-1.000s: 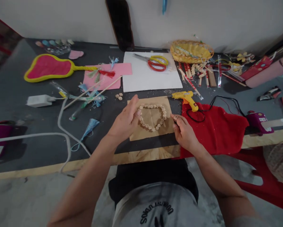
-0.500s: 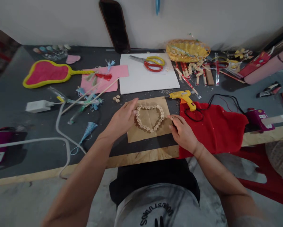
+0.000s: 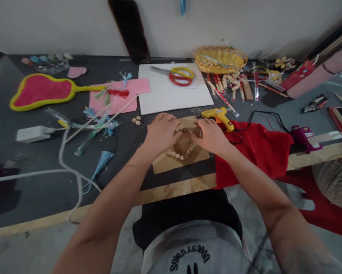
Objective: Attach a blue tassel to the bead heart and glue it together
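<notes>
A heart-shaped ring of small beige flower-like pieces [image 3: 182, 156] lies on a brown sheet of cardboard [image 3: 162, 166]. My left hand [image 3: 163, 133] curls over the ring's upper left, its thumb and fingers closed on that edge. At the upper right, my right hand [image 3: 211, 136] pinches the ring from the other side. Both hands hide the ring's upper sides. Just behind my right hand is a yellow glue gun [image 3: 220, 116]. A few loose beige pieces [image 3: 136, 120] rest left of the cardboard.
Red-and-yellow scissors [image 3: 180, 77] lie on a white board [image 3: 171, 99]. Red cloth [image 3: 253, 152] hangs over the table's front edge at right. A yellow basket [image 3: 221, 61] stands at the back. White cable [image 3: 63, 152], blue tassel [image 3: 104, 161] and pink fan-like piece [image 3: 43, 91] are at left.
Both hands have moved to the ring's upper part and closed on its sides; my right hand went up and left. The view has shifted slightly to the right.
</notes>
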Demonstrator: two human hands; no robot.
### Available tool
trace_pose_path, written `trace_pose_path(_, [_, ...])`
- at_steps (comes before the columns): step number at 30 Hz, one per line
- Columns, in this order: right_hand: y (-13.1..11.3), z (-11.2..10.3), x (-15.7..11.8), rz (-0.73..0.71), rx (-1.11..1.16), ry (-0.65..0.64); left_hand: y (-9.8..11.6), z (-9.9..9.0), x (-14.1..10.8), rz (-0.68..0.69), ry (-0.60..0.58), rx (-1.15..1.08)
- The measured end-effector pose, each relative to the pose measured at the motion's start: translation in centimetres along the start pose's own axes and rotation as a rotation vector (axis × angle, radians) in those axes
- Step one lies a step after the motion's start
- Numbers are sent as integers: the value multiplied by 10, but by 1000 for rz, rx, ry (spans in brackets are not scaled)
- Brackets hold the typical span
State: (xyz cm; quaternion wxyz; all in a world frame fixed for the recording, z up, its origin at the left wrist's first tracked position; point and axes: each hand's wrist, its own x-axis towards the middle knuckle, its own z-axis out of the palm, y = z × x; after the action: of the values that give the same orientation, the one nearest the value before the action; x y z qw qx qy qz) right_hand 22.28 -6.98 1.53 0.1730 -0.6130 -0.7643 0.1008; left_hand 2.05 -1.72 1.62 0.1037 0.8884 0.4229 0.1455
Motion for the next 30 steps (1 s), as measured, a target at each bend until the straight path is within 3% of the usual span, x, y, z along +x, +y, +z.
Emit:
trace_pose_path(10, [-15,6,11,3,-128,-33,2,9,-1,10,-15,12])
trace_pose_path(15, [4,-3,8,-184,-1,36,5,7,-3,-22,-48,6])
trace_pose_path(21, [20,-9,6,-390,-69,61,5,5,-6,-10,-32,10])
trace_pose_path(30, [18,0,3,-409,-238,-6,4,7,-8,7,-13,17])
